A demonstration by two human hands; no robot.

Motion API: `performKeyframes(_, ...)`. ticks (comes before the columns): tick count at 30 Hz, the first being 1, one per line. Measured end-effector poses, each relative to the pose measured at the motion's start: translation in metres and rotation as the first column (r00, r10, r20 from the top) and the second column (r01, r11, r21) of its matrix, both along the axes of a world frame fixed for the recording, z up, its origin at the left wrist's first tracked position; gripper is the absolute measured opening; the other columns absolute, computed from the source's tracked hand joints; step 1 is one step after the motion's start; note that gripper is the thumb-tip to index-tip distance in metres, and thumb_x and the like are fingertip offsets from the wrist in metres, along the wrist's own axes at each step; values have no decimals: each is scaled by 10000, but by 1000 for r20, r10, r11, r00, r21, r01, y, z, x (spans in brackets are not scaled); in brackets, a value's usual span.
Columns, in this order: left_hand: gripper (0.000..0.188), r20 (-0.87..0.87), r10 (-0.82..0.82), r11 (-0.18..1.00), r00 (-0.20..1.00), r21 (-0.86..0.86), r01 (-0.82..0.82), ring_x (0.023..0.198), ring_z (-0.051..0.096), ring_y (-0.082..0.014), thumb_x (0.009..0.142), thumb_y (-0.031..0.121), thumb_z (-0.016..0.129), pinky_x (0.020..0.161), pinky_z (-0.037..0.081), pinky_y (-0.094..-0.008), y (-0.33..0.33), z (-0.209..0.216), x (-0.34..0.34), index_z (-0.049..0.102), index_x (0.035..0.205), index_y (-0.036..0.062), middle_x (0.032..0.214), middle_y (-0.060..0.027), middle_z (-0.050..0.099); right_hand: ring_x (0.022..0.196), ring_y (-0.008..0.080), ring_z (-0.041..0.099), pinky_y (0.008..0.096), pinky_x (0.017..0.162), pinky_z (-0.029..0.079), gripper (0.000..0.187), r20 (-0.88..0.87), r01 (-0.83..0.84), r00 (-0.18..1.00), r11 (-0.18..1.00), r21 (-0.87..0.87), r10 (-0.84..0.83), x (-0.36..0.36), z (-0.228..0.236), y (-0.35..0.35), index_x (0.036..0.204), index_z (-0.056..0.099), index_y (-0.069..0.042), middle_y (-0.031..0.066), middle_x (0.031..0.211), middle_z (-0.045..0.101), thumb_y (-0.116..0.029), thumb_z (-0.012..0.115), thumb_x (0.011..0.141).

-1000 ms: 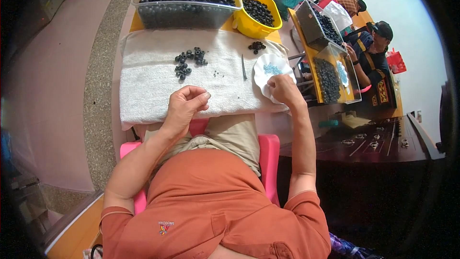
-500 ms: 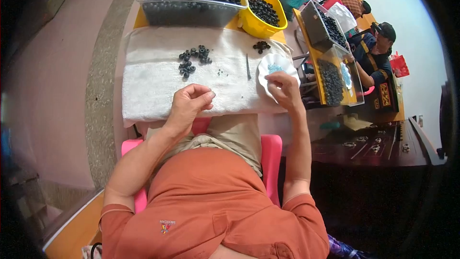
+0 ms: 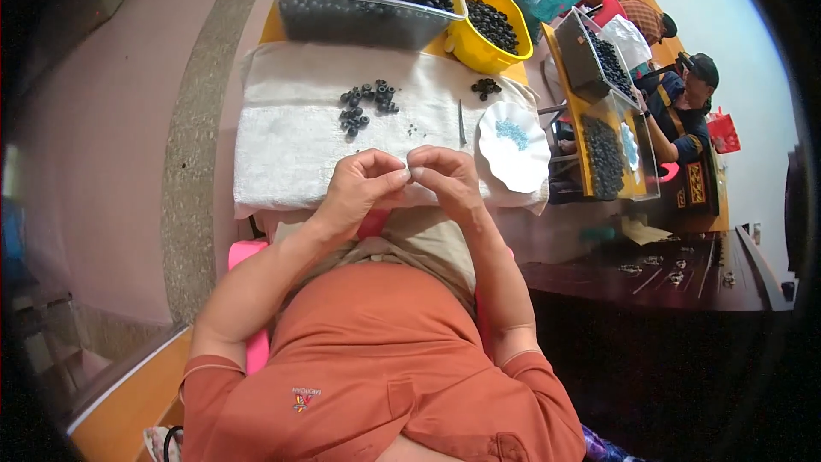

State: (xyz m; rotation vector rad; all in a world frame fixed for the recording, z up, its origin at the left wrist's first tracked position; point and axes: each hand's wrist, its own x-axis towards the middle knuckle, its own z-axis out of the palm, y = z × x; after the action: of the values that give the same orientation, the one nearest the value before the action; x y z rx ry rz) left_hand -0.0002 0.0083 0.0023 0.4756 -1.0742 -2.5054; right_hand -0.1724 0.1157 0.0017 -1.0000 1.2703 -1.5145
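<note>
My left hand [image 3: 363,190] and my right hand [image 3: 448,181] meet over the near edge of a white towel [image 3: 286,141], fingertips almost touching. Each is closed in a pinch of thumb and fingers; whatever sits between the tips is too small to make out. Beyond them lies a loose group of small black ring-like parts [image 3: 353,122], with tiny dark crumbs beside it. A slim pointed dark tool [image 3: 462,122] rests to the right. Next to it stands a white wavy-rimmed plate [image 3: 528,173] holding small light-blue pieces [image 3: 512,133].
At the far edge stand a large transparent bin [image 3: 359,19] full of black parts and a yellow bowl [image 3: 479,51] of them. A smaller dark cluster [image 3: 486,87] lies before the bowl. To the right, a co-worker [image 3: 684,107] sits by another table with bins.
My right hand has left the plate and come across to my left hand, so the blue pieces now show fully. The whole view has shifted slightly.
</note>
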Motion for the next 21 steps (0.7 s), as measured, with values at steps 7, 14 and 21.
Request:
performKeyframes(7, 102, -5, -16, 1000, 1000, 22, 16, 797, 646, -102, 916, 68, 666, 716, 551, -252, -2, -5, 0, 639, 1002, 19, 911, -53, 678, 915, 118, 612, 253, 817, 504, 121, 13, 25, 1000, 1000, 1, -25, 2, -1, 2, 984, 689, 36, 63, 1024, 655, -3, 691, 870)
performKeyframes(14, 85, -15, -8, 998, 1000, 55, 9, 797, 646, -106, 923, 74, 661, 720, 556, -265, 0, -3, 0, 638, 988, 25, 900, -51, 676, 949, 121, 592, 251, 847, 487, 112, -20, -34, 999, 998, -50, 33, 2, -1, 1, 974, 695, 33, 61, 1038, 630, -18, 695, 874)
performKeyframes(21, 102, -1, 37, 999, 999, 15, -37, 823, 647, -105, 916, 93, 674, 729, 554, -273, -2, -4, -1, 639, 994, 37, 917, -43, 683, 954, 121, 578, 246, 857, 472, 135, 67, -42, 997, 999, 7, 41, 6, -2, -1, 991, 700, 28, 50, 1082, 589, -46, 703, 878)
